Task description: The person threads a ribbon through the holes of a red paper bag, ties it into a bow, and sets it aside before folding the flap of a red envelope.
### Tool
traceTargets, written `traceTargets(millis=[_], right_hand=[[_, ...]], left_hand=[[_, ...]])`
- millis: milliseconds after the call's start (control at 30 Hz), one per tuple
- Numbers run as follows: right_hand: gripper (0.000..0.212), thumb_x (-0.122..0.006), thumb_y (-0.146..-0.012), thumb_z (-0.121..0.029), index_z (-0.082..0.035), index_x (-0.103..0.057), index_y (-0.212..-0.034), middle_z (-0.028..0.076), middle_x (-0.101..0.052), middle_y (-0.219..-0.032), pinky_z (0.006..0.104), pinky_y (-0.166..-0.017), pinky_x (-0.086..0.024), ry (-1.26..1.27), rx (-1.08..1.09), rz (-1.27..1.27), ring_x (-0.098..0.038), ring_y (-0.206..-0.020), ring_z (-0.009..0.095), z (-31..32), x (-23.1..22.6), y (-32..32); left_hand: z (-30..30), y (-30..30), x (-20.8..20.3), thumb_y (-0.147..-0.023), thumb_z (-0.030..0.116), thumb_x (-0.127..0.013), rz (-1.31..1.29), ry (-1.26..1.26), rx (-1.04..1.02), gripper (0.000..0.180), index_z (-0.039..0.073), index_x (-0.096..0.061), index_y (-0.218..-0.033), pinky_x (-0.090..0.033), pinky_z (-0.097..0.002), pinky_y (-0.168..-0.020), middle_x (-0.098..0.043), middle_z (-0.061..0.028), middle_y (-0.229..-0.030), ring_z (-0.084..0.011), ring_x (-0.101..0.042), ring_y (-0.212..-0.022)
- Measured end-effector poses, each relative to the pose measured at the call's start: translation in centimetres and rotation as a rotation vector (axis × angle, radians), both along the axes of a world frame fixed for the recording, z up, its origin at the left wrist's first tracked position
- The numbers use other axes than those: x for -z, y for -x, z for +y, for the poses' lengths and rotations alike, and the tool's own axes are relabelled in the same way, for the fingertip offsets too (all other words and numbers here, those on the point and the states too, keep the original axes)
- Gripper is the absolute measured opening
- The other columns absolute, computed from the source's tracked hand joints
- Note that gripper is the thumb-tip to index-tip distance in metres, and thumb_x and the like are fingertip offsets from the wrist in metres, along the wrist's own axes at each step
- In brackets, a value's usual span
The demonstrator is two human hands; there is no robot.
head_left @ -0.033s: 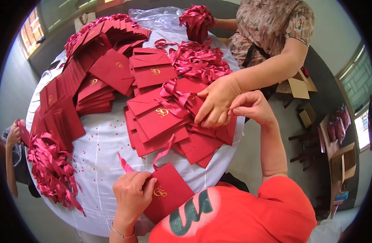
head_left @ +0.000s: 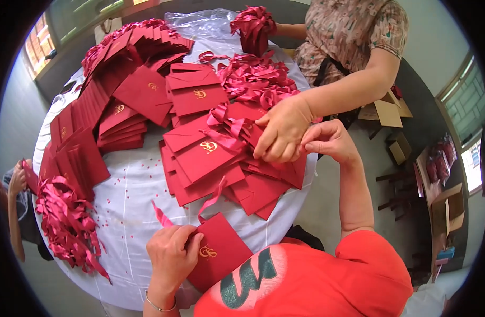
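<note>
My left hand (head_left: 171, 252) pinches the top corner of a red paper envelope (head_left: 220, 254) bearing a gold emblem. Loose ends of a pink-red ribbon (head_left: 213, 199) stand up from its top edge. The envelope's lower part lies against my red shirt. To the right, my right hand (head_left: 329, 141) is raised at the table's edge, thumb and fingers pinched together. Whatever it may hold is too small to make out. Almost touching its fingertips is a co-worker's hand (head_left: 285, 129), resting over a heap of red envelopes (head_left: 200, 158) with ribbons on top.
A round table with a white cloth (head_left: 131, 193) carries fanned rows of red envelopes (head_left: 89, 105). Ribbon piles (head_left: 68, 222) lie at left and far right. The co-worker's other hand holds a ribboned bundle (head_left: 253, 31). Another person's hand (head_left: 18, 177) shows at far left. Cardboard boxes (head_left: 388, 113) stand at right.
The view has shifted very slightly. My hands and the envelope keep their places.
</note>
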State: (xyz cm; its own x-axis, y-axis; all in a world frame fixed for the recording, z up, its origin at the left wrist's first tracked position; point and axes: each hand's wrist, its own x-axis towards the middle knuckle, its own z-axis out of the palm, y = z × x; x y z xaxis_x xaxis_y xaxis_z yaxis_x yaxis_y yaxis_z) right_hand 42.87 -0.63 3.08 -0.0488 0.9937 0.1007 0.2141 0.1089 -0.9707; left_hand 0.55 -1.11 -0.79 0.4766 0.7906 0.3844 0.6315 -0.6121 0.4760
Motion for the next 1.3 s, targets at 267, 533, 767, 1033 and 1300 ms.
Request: traceTargets(millis=[267, 533, 767, 1033, 1300], right_hand=[[0.014, -0.078, -0.081, -0.002, 0.0, -0.075, -0.094, 0.004, -0.073, -0.091, 0.0255, -0.069, -0.052, -0.203, 0.632, -0.511, -0.065, -0.078, 0.01, 2.2, 7.4, -5.1], [0.02, -0.075, -0.08, -0.003, -0.006, -0.073, -0.099, 0.006, -0.061, -0.087, 0.0271, -0.068, -0.049, -0.609, 0.512, -1.114, -0.062, -0.078, 0.017, 4.4, 7.7, -3.9], [0.008, -0.065, -0.097, -0.008, 0.0, -0.066, -0.094, -0.001, -0.067, -0.088, 0.0228, -0.07, -0.05, -0.251, 0.298, -0.044, -0.06, -0.078, 0.005, 3.4, 1.7, 1.0], [0.009, -0.07, -0.093, -0.006, -0.001, -0.066, -0.087, 0.005, -0.07, -0.079, 0.023, -0.061, -0.051, -0.353, -0.095, -0.248, -0.065, -0.068, 0.008, 2.1, -3.6, 14.9], [0.021, -0.083, -0.074, -0.006, -0.008, -0.066, -0.087, 0.005, -0.063, -0.066, 0.0326, -0.047, -0.046, -1.007, -0.491, -0.559, -0.062, -0.053, 0.021, -1.1, -0.1, 21.4]], left_hand=[[-0.1, -0.2, 0.3, -0.075, 0.013, -0.081, 0.014, 0.011, -0.007, 0.014, 0.008, -0.069, -0.082, -0.048, -0.039, -0.062, -0.066, -0.0068, -0.072, -0.0287, -0.064, -0.066], [0.0, -0.4, 0.6, -0.075, 0.013, -0.081, 0.014, 0.008, -0.001, 0.014, 0.008, -0.07, -0.082, -0.049, -0.0385, -0.063, -0.067, -0.0064, -0.073, -0.0282, -0.065, -0.067], [-0.2, -0.5, 0.2, -0.074, 0.011, -0.081, -0.035, 0.048, -0.032, 0.015, 0.008, -0.07, -0.085, -0.05, -0.0382, -0.065, -0.068, -0.0074, -0.078, -0.0281, -0.066, -0.07], [-0.8, 0.9, -1.4, -0.094, 0.011, -0.066, -0.525, 0.579, 0.24, 0.014, -0.002, -0.071, -0.095, -0.052, -0.0288, -0.058, -0.074, -0.011, -0.094, -0.0161, -0.068, -0.066], [-0.3, 0.8, -0.3, -0.108, 0.022, -0.05, -1.211, 1.259, 0.196, 0.026, 0.001, -0.064, -0.112, -0.057, -0.0268, -0.074, -0.074, -0.0142, -0.109, -0.0129, -0.071, -0.085]])
